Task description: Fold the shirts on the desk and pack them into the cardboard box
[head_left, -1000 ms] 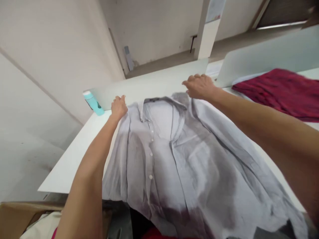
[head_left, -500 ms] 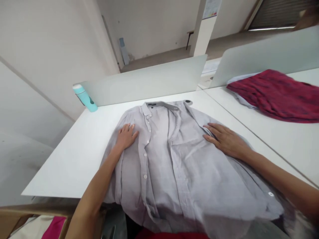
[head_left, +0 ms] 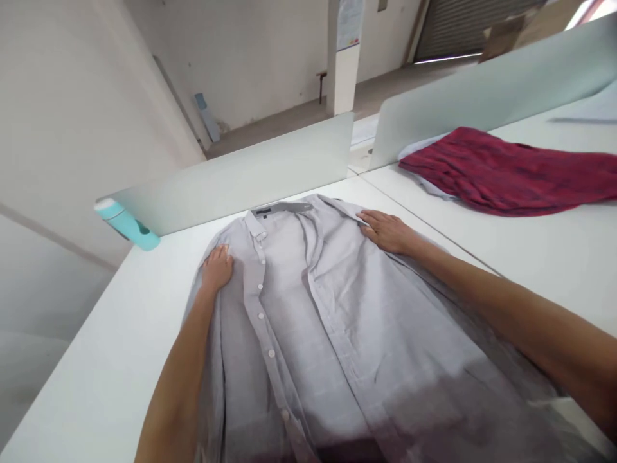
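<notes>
A light grey button-up shirt [head_left: 328, 334] lies front up on the white table [head_left: 110, 360], collar toward the far divider, its front open. My left hand [head_left: 216, 269] rests flat on the shirt's left shoulder, fingers stretched out. My right hand [head_left: 388, 231] lies flat on the right shoulder near the collar, fingers spread. Neither hand holds anything.
A teal bottle [head_left: 126, 224] lies at the table's far left by the frosted divider panel [head_left: 241, 173]. On the neighbouring table [head_left: 554, 257] to the right lies a dark red garment [head_left: 506, 170]. A second divider panel [head_left: 482, 90] stands behind it.
Both hands have slid up the shirt from its chest to the shoulders near the collar. The view has shifted, so the shirt lies closer and more to the left.
</notes>
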`<state>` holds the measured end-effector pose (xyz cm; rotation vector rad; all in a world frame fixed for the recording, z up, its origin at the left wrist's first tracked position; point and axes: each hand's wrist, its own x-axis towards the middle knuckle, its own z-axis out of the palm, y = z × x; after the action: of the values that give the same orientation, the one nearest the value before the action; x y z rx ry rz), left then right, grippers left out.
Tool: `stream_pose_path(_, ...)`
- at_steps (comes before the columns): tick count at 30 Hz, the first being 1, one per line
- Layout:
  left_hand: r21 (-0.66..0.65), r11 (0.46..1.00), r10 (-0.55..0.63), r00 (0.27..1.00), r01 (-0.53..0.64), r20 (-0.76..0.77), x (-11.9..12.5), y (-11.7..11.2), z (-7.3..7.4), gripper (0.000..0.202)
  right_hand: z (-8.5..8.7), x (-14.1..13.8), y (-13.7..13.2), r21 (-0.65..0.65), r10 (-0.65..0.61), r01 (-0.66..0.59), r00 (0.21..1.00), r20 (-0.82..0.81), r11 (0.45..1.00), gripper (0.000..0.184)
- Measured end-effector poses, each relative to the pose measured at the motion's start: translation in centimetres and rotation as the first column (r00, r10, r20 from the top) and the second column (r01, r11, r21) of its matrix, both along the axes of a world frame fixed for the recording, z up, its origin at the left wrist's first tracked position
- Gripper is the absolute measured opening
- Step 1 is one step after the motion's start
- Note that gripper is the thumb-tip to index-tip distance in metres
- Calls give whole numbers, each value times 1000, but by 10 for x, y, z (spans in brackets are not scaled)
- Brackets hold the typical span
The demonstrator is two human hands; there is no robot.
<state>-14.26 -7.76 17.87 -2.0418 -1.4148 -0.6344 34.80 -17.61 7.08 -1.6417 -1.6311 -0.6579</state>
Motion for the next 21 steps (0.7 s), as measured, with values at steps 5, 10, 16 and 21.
stream_pose_path(5, 10, 999, -35, 999, 35, -15, -1, 25, 21, 58, 13, 11, 19, 31, -30, 32, 998, -57, 999, 61)
stream_pose_path(10, -24, 1000, 3, 999, -4, -37, 1, 38, 36, 60, 19, 20, 29, 29, -38, 41, 994, -99, 999, 64)
stream_pose_path(16, -16, 1000, -5, 999, 5, -35, 3, 50, 43, 59, 18, 28, 38, 52, -51, 58, 989, -138, 997, 62)
stream_pose_path(21, 2, 999, -46, 999, 46, -23, 2, 58, 44, 58, 16, 31, 35, 63, -19, 28, 991, -132, 998, 61)
